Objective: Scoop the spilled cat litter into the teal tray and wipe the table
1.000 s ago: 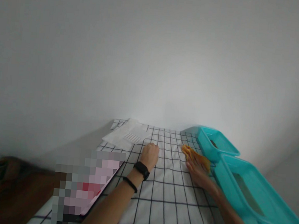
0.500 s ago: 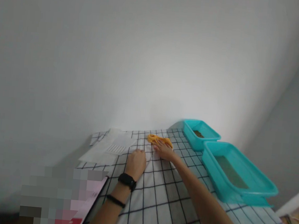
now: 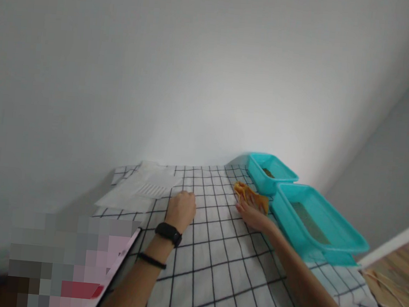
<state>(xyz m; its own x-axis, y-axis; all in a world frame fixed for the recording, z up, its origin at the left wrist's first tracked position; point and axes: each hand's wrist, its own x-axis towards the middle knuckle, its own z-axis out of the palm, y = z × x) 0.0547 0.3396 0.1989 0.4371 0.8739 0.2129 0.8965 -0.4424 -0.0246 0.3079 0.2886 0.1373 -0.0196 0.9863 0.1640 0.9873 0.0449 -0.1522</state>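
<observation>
My right hand (image 3: 254,218) presses on a bunched orange cloth (image 3: 247,192) lying on the checked tablecloth (image 3: 213,250). Its fingers spread over the cloth, close to the near turquoise tray's left wall. My left hand (image 3: 181,209) rests as a fist on the tablecloth, back of the hand upward; its fingertips and anything inside them are hidden. A black watch and a thin black band are on the left wrist. Left of the fist lies a translucent white plastic sheet or bag (image 3: 129,190) with a striped mark.
Two turquoise trays stand on the right: a far one (image 3: 290,174) with a small brown patch inside, and a larger near one (image 3: 351,238) with a grey-brown strip. A pinkish flat panel (image 3: 118,263), partly blurred out, is at lower left. A white wall backs the table.
My right hand has moved the orange cloth rightward across the tablecloth, up to the near tray. My left fist keeps its place on the table while the view has shifted slightly.
</observation>
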